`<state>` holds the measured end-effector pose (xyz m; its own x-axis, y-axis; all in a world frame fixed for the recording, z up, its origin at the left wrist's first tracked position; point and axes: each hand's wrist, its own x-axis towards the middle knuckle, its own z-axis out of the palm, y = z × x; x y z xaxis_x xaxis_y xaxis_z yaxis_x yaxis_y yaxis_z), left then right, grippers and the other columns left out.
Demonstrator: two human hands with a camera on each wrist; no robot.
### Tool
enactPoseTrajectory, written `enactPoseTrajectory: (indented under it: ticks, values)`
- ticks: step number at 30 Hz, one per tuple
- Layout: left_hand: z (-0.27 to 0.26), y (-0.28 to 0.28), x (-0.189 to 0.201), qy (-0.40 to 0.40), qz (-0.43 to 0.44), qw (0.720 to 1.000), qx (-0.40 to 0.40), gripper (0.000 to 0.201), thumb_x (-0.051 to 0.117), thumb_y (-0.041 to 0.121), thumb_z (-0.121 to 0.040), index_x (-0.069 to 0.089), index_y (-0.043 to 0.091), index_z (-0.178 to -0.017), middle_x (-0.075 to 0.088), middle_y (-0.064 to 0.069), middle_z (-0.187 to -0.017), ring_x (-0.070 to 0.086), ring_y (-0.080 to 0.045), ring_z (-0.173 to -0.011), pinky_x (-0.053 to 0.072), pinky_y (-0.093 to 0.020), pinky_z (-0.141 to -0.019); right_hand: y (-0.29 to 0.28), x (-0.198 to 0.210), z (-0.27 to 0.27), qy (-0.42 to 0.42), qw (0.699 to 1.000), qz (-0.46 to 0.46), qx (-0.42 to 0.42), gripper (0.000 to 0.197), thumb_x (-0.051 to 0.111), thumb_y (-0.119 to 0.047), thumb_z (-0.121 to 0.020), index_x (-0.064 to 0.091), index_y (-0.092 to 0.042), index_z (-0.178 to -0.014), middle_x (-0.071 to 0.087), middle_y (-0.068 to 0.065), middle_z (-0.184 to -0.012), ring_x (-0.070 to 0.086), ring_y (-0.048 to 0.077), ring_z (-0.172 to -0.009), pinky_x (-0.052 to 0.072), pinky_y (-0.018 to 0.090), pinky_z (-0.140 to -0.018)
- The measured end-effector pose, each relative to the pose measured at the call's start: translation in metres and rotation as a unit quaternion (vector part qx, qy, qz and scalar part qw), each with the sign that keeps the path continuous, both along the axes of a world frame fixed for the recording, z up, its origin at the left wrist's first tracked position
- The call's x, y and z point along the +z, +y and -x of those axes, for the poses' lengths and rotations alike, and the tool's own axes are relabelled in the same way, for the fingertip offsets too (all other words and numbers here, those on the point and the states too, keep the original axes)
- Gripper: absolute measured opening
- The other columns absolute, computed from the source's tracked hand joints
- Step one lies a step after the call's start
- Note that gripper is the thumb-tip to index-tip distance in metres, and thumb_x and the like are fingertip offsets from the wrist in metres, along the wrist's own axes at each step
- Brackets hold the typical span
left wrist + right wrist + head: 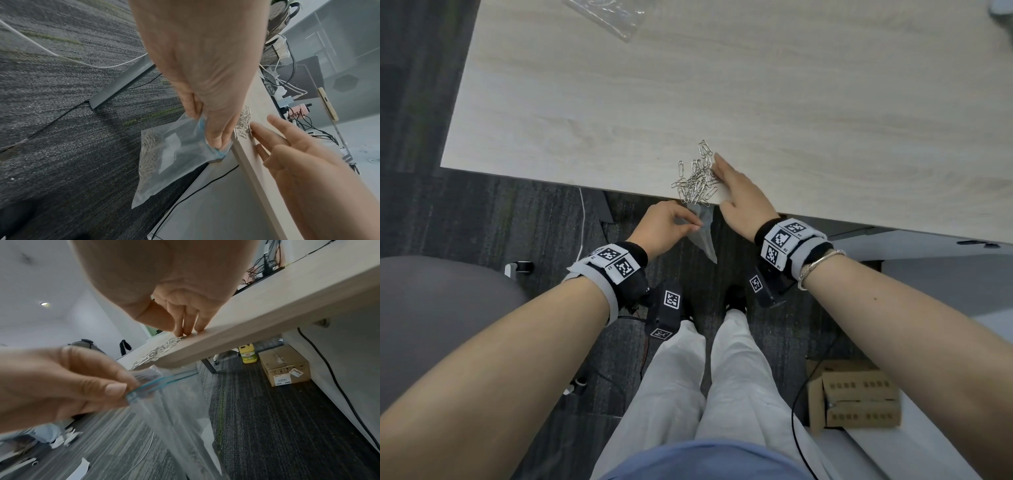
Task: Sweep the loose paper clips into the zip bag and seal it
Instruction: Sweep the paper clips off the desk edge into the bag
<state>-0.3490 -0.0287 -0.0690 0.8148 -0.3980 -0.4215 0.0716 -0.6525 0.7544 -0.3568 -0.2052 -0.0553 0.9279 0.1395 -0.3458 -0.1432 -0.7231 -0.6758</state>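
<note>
**Fingers flat behind the clips, bag mouth waiting below the edge**

Straight fingers of the right hand [739,192] rest on the desk [791,102], just right of the paper clips [697,180] piled at its near edge. Directly below, the left hand [664,229] pinches the hanging zip bag [703,236] open; the sweep runs left and nearward.

Bare counter [791,102] lies open beyond and right of the paper clips [697,176], which are hemmed between the right hand [743,195] and the counter's near edge, where the zip bag [702,229] hangs below.
</note>
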Motion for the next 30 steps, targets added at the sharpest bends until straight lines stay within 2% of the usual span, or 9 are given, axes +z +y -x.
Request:
enactPoseTrajectory:
  ticks: [6, 10, 16, 19, 23, 24, 26, 28, 30]
  values:
    - [0.001, -0.002, 0.003, 0.003, 0.013, 1.0, -0.006, 0.008, 0.069, 0.015, -0.083, 0.075, 0.014, -0.088, 0.055, 0.012, -0.079, 0.051, -0.008, -0.084, 0.038, -0.022, -0.078, 0.009, 0.005, 0.022, 0.027, 0.999, -0.007, 0.034, 0.081, 0.038, 0.005, -0.083, 0.003, -0.023, -0.15, 0.029, 0.001, -0.154, 0.029, 0.014, -0.14, 0.027, 0.028, -0.113]
    - [0.001, -0.003, 0.004, -0.005, 0.01, 1.0, -0.008, 0.007, 0.069, 0.016, -0.083, 0.075, 0.015, -0.088, 0.057, 0.01, -0.082, 0.052, -0.006, -0.084, 0.037, -0.02, -0.079, 0.013, 0.008, 0.029, 0.031, 0.998, -0.009, 0.048, 0.081, 0.039, 0.004, -0.083, 0.001, -0.024, -0.15, 0.03, 0.001, -0.153, 0.032, 0.017, -0.139, 0.03, 0.032, -0.112]
    - [0.001, -0.001, 0.002, -0.006, 0.002, 1.0, -0.012, 0.007, 0.07, 0.017, -0.083, 0.074, 0.018, -0.087, 0.057, 0.009, -0.083, 0.054, -0.01, -0.088, 0.039, -0.023, -0.081, 0.012, 0.012, 0.041, 0.038, 0.997, -0.037, 0.056, 0.077, 0.038, 0.001, -0.085, 0.004, -0.023, -0.15, 0.035, 0.001, -0.151, 0.036, 0.018, -0.137, 0.029, 0.031, -0.112]
    - [0.001, -0.001, 0.004, 0.001, 0.002, 1.0, -0.009, 0.008, 0.069, 0.016, -0.083, 0.075, 0.015, -0.089, 0.055, 0.012, -0.081, 0.052, -0.01, -0.087, 0.037, -0.022, -0.08, 0.007, 0.012, 0.03, 0.004, 0.999, -0.036, 0.019, 0.077, 0.038, 0.003, -0.083, 0.01, -0.022, -0.149, 0.037, 0.005, -0.149, 0.036, 0.019, -0.136, 0.028, 0.029, -0.112]
    - [0.001, 0.001, 0.006, 0.0, -0.014, 1.0, -0.017, 0.009, 0.069, 0.018, -0.083, 0.075, 0.014, -0.09, 0.053, 0.013, -0.08, 0.05, -0.011, -0.087, 0.035, -0.021, -0.078, 0.003, 0.006, -0.012, -0.021, 0.998, -0.038, -0.036, 0.074, 0.042, 0.0, -0.083, 0.012, -0.014, -0.149, 0.025, 0.007, -0.154, 0.022, 0.021, -0.143, 0.019, 0.033, -0.118]
    - [0.001, 0.002, 0.006, 0.002, -0.015, 1.0, -0.016, 0.01, 0.069, 0.019, -0.083, 0.075, 0.014, -0.09, 0.055, 0.011, -0.082, 0.049, -0.009, -0.09, 0.034, -0.02, -0.078, 0.004, 0.004, -0.024, -0.021, 0.999, -0.031, -0.037, 0.072, 0.042, -0.002, -0.085, 0.012, -0.013, -0.149, 0.023, 0.008, -0.155, 0.02, 0.021, -0.143, 0.017, 0.034, -0.118]
    - [0.0, 0.005, 0.008, 0.011, -0.013, 1.0, -0.011, 0.012, 0.069, 0.019, -0.083, 0.075, 0.012, -0.092, 0.064, 0.001, -0.099, 0.047, -0.007, -0.1, 0.032, -0.014, -0.083, 0.007, 0.0, -0.043, -0.02, 0.999, -0.015, -0.025, 0.066, 0.04, -0.005, -0.089, 0.013, -0.01, -0.149, 0.019, 0.011, -0.156, 0.017, 0.022, -0.145, 0.012, 0.033, -0.119]
    - [-0.001, 0.006, 0.009, 0.021, -0.009, 1.0, -0.014, 0.014, 0.069, 0.017, -0.084, 0.075, 0.01, -0.094, 0.065, -0.009, -0.113, 0.049, -0.016, -0.113, 0.028, -0.009, -0.082, 0.01, -0.005, -0.054, -0.009, 1.0, 0.001, -0.003, 0.062, 0.037, -0.007, -0.092, 0.014, -0.009, -0.149, 0.017, 0.012, -0.157, 0.014, 0.022, -0.146, 0.007, 0.029, -0.118]
    - [-0.001, 0.008, 0.008, 0.027, -0.009, 0.999, -0.017, 0.013, 0.069, 0.018, -0.084, 0.075, 0.011, -0.094, 0.066, -0.01, -0.113, 0.046, -0.021, -0.125, 0.028, -0.012, -0.087, 0.014, -0.008, -0.057, 0.003, 1.0, 0.015, 0.021, 0.06, 0.035, -0.009, -0.093, 0.015, -0.014, -0.15, 0.015, 0.01, -0.157, 0.011, 0.023, -0.146, 0.008, 0.031, -0.119]
